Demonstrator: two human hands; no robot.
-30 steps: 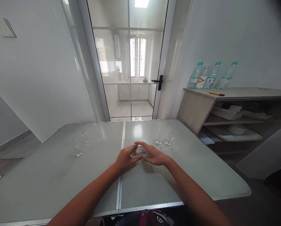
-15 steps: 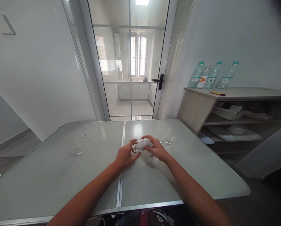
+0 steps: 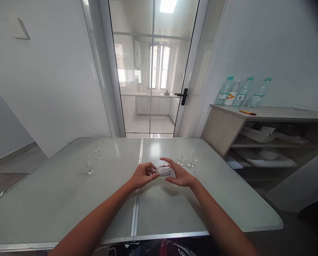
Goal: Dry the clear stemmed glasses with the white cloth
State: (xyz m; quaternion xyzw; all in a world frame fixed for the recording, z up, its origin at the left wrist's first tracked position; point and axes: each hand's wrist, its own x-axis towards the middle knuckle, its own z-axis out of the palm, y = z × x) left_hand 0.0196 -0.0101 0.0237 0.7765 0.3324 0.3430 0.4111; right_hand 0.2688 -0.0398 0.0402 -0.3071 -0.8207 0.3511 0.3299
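Above the middle of the table (image 3: 164,217), a clear drinking glass (image 3: 163,172) lies tilted on its side between my hands, with a crumpled white cloth (image 3: 170,172) bunched in its bowl. My left hand (image 3: 143,176) is closed on the glass's left end, thumb pressed along it; the fingers hide that end. My right hand (image 3: 180,174) wraps the right side, its thumb below and its fingers arched over the cloth-filled bowl. Just beyond it stand two stemmed glasses, a nearer one (image 3: 192,164) and another (image 3: 181,163).
Two more stemmed glasses, one (image 3: 90,170) and another (image 3: 99,155), stand on the table's left half. A metal seam (image 3: 136,213) divides the tabletop. Right of the table, a shelf unit (image 3: 225,128) carries several plastic bottles (image 3: 241,94). A glass door (image 3: 149,113) stands behind.
The glass and cloth have turned slightly and sit a little lower and to the right. My right hand's fingers have loosened and shifted around the bowl. The camera view has tilted slightly.
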